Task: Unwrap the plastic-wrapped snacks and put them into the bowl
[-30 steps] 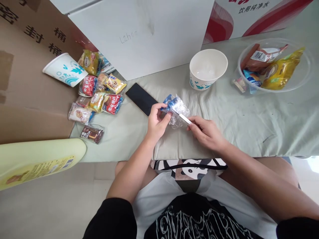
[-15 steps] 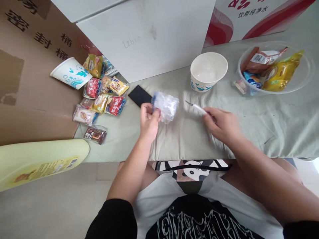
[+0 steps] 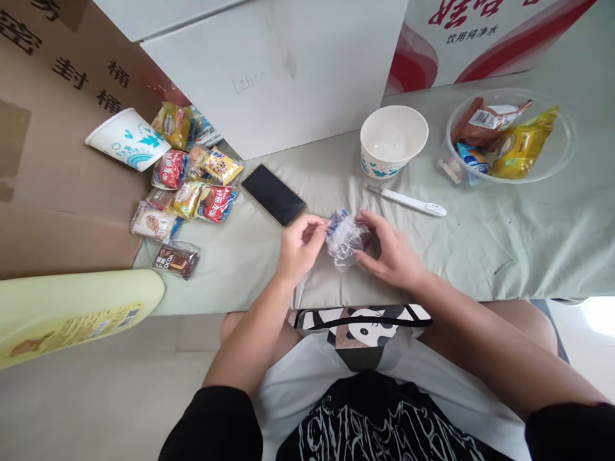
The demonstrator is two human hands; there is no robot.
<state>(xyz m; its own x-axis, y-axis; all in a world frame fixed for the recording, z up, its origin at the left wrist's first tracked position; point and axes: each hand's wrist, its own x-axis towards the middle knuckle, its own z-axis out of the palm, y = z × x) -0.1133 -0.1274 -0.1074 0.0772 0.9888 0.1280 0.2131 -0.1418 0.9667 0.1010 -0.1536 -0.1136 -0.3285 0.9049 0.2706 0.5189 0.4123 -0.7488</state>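
A crumpled clear plastic wrapper with some blue on it is in front of me over the cloth; what may be inside cannot be made out. My left hand pinches its left edge between thumb and fingertips. On the other side, my right hand has its thumb and fingers curved around the wrapper's right edge. A slim white craft knife with a metal tip lies on the cloth beyond my right hand. Just past my left hand lies a black phone.
A paper bowl stands upright near the white box. At right, a clear plastic bowl holds packaged snacks. Several wrapped snacks and a tilted paper cup sit by the cardboard box. A pale yellow bottle lies at the front left.
My right hand has let go of the craft knife, which now lies on the cloth, and has moved left onto the wrapper. My left hand has brought the wrapper nearer and to the right.
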